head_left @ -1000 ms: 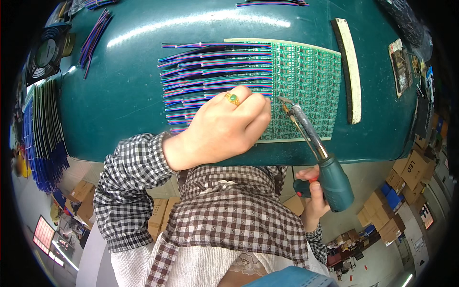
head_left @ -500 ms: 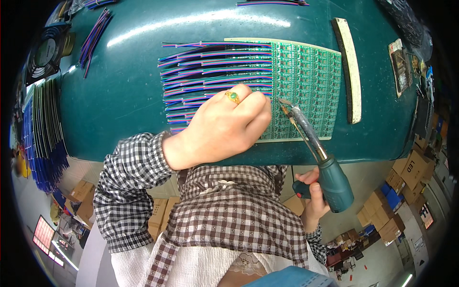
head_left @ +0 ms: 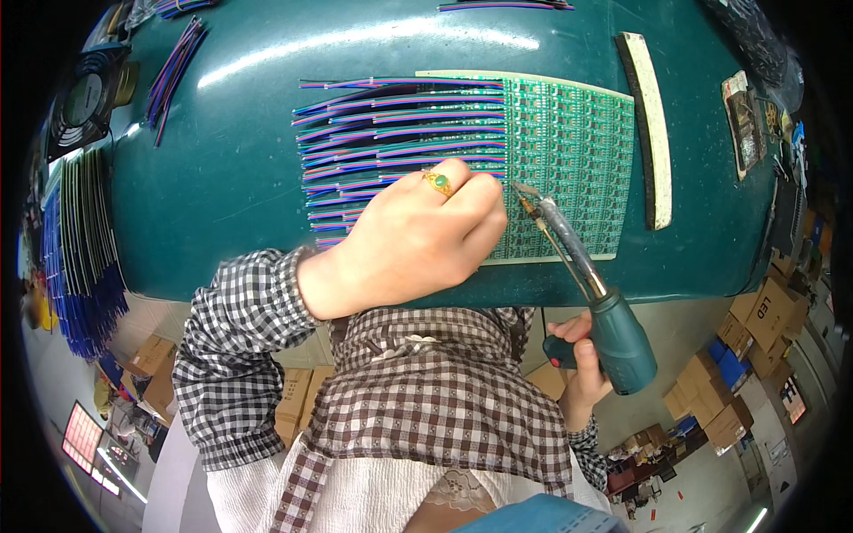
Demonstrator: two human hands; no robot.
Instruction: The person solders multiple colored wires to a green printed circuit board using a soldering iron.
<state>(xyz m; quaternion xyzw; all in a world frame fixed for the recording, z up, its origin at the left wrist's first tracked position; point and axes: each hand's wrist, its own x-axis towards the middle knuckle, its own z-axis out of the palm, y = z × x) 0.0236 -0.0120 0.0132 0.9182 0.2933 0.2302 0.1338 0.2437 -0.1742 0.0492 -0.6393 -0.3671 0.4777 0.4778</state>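
At frame centre, the left hand (head_left: 418,235) presses curled fingers onto multicoloured ribbon wires (head_left: 391,133), steadying them against the green printed circuit panel (head_left: 569,151) on the dark teal desk (head_left: 231,178). The right hand (head_left: 582,369) grips a teal-handled soldering iron (head_left: 613,333), tip meeting the panel edge.

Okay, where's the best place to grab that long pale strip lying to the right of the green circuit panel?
Probably the pale strip at mid-length, pinched across its narrow width from above. It lies flat on the teal table, clear of the green panel, with both long edges exposed.
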